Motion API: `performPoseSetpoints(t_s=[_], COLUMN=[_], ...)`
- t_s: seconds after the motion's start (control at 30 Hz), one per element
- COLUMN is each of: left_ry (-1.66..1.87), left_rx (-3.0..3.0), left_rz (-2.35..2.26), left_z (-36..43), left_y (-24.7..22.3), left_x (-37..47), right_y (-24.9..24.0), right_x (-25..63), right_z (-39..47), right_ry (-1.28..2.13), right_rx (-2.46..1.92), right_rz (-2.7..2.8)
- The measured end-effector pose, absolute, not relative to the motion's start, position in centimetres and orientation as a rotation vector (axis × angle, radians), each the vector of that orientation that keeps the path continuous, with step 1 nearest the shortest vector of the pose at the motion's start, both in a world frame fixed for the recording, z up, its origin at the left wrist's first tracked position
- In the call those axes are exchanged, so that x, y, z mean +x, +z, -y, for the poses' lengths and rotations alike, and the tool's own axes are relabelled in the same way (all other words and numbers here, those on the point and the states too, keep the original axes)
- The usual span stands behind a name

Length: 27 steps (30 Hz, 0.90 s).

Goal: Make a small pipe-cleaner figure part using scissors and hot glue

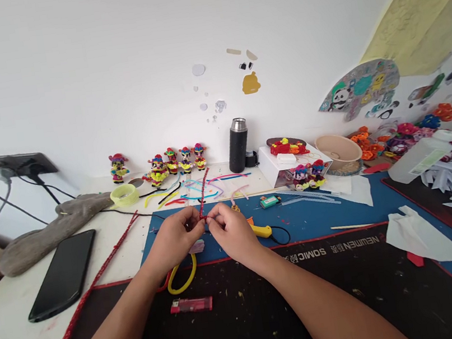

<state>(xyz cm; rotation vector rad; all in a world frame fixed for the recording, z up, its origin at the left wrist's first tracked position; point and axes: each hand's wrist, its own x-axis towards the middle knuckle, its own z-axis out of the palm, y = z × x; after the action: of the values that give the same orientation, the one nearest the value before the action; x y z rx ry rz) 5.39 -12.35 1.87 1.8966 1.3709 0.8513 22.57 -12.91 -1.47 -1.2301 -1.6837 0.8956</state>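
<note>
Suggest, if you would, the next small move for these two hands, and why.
Perhaps the right hand could gently twist the red strand at its lower end while the left hand steadies it: both hands pinch there, fingertips close together, and the strand's long upper part stands free above them.

A white wall (109,68) spans the upper frame, yellow paper (407,18) at upper right; a white table (5,338) shows lower left.

Left grip (177,236) and right grip (235,233) pinch fingertip-close, both forearms (114,316) angled inward.
</note>
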Motion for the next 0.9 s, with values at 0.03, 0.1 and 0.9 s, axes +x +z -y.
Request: performPoseSetpoints(t_s=[0.03,0.1,0.9], left_ry=[0.852,0.855,0.903], left_rx=[1.894,1.891,1.725], left_rz=[-1.368,-1.363,-1.23], left_z=[12.3,12.3,11.6], left_y=[1.8,1.7,0.4], left_x=[5.4,5.3,4.7], right_y=[-1.5,-1.5,-1.2], right_x=[22.6,22.5,22.5], right_z=[12.9,13.0,13.1], right_ry=[0.893,0.895,0.873], right_rx=[-1.23,-1.226,-1.203], right_rz=[1.682,1.675,1.693])
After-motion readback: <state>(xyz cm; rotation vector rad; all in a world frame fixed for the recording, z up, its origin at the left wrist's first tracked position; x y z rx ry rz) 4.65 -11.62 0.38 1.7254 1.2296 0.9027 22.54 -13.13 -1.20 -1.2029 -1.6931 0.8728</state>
